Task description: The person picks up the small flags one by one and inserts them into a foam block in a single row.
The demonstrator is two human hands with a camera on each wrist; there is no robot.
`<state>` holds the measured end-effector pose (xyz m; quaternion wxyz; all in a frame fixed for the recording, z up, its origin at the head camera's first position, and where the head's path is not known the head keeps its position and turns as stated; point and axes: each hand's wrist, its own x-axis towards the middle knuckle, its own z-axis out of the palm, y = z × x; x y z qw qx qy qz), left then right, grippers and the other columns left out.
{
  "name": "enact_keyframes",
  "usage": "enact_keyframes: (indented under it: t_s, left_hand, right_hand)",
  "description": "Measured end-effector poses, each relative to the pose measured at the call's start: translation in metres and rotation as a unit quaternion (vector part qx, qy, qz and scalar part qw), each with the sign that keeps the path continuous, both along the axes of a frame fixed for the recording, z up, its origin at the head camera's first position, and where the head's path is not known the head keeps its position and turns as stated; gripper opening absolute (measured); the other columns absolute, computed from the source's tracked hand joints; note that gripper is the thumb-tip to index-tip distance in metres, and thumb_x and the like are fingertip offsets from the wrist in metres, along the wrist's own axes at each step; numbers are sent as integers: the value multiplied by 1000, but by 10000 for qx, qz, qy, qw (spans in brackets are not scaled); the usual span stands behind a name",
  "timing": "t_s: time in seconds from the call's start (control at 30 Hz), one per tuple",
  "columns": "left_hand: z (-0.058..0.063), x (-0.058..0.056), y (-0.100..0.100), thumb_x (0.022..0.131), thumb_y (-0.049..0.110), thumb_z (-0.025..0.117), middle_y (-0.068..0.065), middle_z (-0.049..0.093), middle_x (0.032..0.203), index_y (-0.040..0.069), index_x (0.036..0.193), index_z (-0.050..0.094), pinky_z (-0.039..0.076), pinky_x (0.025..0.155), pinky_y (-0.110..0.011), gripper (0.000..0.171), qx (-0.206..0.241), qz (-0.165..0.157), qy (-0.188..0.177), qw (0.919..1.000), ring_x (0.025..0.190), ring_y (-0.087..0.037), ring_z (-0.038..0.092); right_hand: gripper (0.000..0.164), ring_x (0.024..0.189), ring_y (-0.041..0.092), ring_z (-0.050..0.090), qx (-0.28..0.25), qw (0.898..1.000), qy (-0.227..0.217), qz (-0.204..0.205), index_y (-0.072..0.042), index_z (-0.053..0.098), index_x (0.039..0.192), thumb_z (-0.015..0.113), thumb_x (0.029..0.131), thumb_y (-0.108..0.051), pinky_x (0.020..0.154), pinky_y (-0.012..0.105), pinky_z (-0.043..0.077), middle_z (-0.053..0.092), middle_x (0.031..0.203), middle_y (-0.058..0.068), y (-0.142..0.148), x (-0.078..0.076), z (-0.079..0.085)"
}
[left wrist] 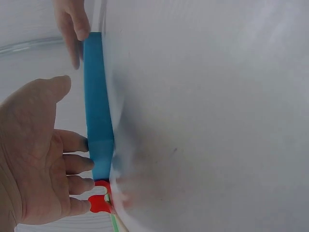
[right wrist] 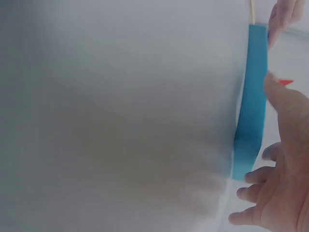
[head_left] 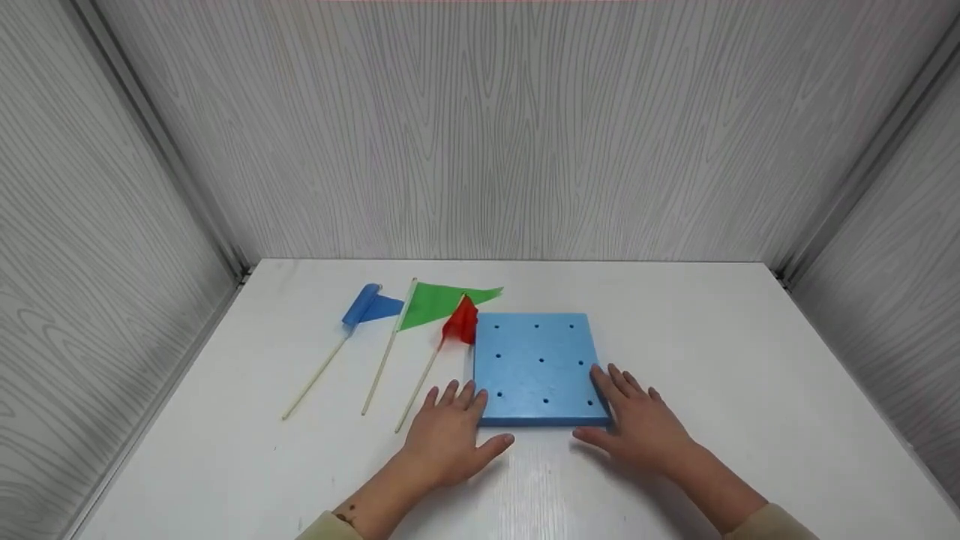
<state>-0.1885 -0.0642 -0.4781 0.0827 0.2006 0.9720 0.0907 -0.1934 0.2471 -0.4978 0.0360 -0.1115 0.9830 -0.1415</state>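
A flat blue square board (head_left: 521, 379) with several small holes lies on the white table. At its front left corner is my left hand (head_left: 452, 439), fingers extended and thumb spread. My right hand (head_left: 643, 426) is at the front right corner, index finger along the board's right edge and thumb pointing inward. Neither hand grips the board; whether every fingertip touches it cannot be told. The wrist views show the board's blue side (left wrist: 99, 96) beside the spread fingers. Left of the board lies a red flag (head_left: 461, 321) on a thin stick, close to the left fingertips.
A green flag (head_left: 429, 306) and a partly rolled blue flag (head_left: 361, 306), both on thin sticks, lie further left on the table (head_left: 720, 337). Grey wood-grain panels (head_left: 480, 135) enclose the back and both sides.
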Motion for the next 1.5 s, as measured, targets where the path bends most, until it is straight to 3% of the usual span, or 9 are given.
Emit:
enact_keyframes:
  t_s: [0.3, 0.7, 1.0, 1.33, 1.5]
  left_hand:
    - [-5, 0, 1, 98, 76, 48, -14, 43, 166, 10, 159, 49, 24, 125, -60, 91, 0, -4, -27, 10000, 155, -39, 35]
    - [-4, 3, -4, 99, 74, 49, -16, 44, 165, 7, 158, 50, 24, 126, -59, 89, 111, -86, 181, 9997, 154, -40, 37]
    - [-4, -4, -12, 100, 70, 53, -14, 47, 163, 13, 161, 48, 25, 124, -63, 83, 445, 37, 233, 9987, 153, -38, 40]
    - [16, -27, -42, 97, 52, 73, -9, 60, 152, 17, 161, 48, 50, 109, -53, 78, 1485, 622, 1018, 9817, 137, -33, 59]
    - [20, -42, -65, 96, 45, 78, -9, 71, 137, 19, 158, 54, 57, 101, -48, 72, 1975, 738, 1149, 9707, 125, -32, 67]
  right_hand:
    - [109, 160, 43, 18, -357, 9982, -311, 377, -16, 18, 171, 56, 93, -81, 122, 72, 16, 17, 176, 13, 14, -20, -9]
    - [100, 161, 41, 15, -706, 9964, -223, 416, -16, 16, 172, 53, 99, -74, 121, 77, 5, 14, 177, 11, 9, -19, -14]
    - [100, 161, 40, 14, -747, 9961, -332, 335, -19, 15, 172, 51, 98, -77, 121, 76, 2, 17, 176, 11, 10, -18, -14]
    - [99, 162, 38, 12, -835, 9954, -363, 306, -23, 16, 172, 52, 97, -77, 122, 74, -1, 20, 176, 9, 11, -20, -16]
    - [99, 162, 38, 11, -907, 9946, -409, 282, -25, 16, 172, 52, 97, -78, 122, 73, -2, 20, 176, 9, 13, -18, -16]
